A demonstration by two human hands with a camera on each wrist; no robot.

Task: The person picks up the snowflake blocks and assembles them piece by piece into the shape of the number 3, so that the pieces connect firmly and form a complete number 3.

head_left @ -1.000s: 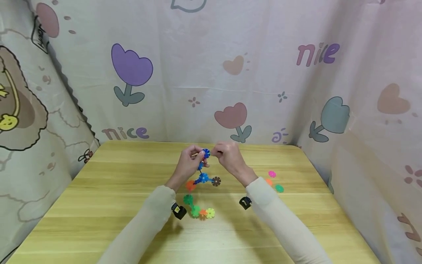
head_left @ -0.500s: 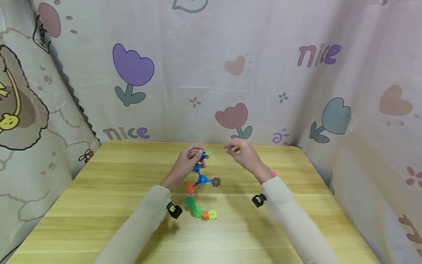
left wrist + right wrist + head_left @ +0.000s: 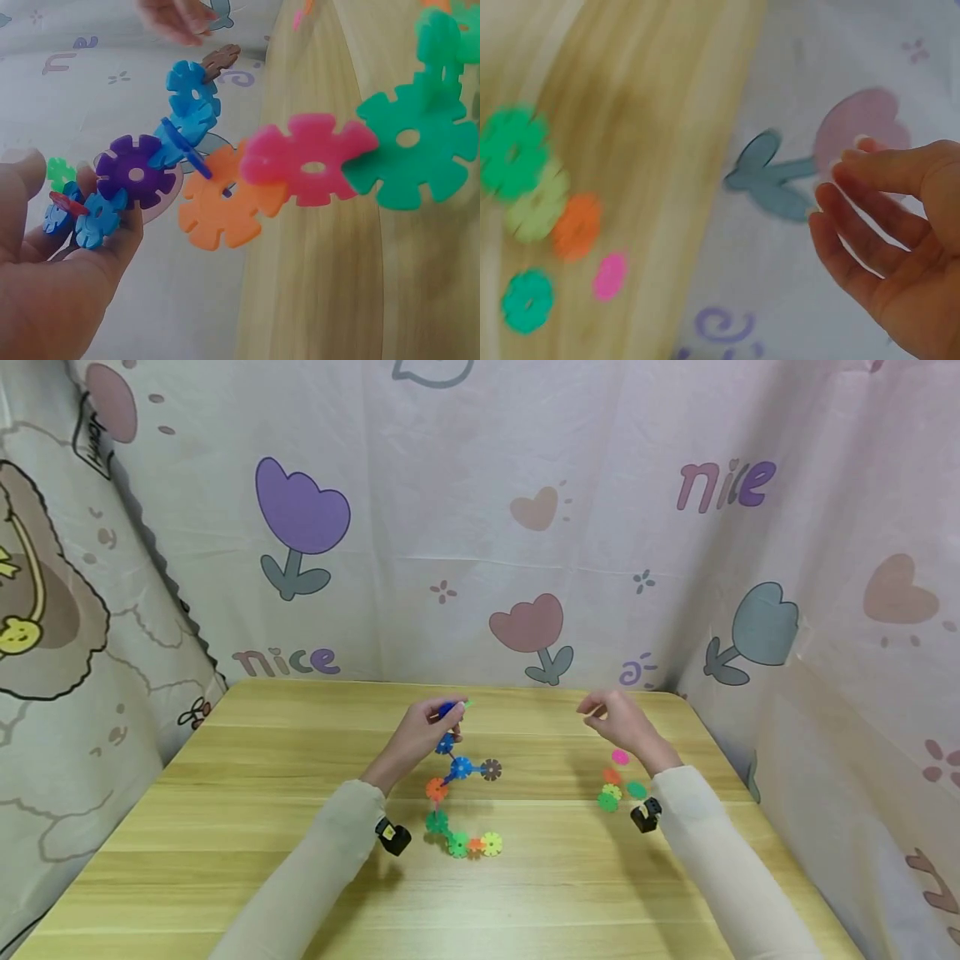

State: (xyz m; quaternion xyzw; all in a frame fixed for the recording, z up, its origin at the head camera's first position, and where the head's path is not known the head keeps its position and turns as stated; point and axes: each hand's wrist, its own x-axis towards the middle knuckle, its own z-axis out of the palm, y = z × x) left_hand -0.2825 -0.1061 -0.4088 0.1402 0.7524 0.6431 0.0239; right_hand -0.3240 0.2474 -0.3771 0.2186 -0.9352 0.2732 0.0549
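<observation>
right hand [image 3: 621, 723] moved away from the chain [image 3: 457, 785].

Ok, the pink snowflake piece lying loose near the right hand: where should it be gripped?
Pinch the pink snowflake piece by its opposite rim edges, coming from above with the right hand. It lies flat on the table, apart from its neighbours, so the rim is free all round.

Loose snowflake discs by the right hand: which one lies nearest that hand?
The pink disc, farthest back in the group, just under the right hand.
</observation>
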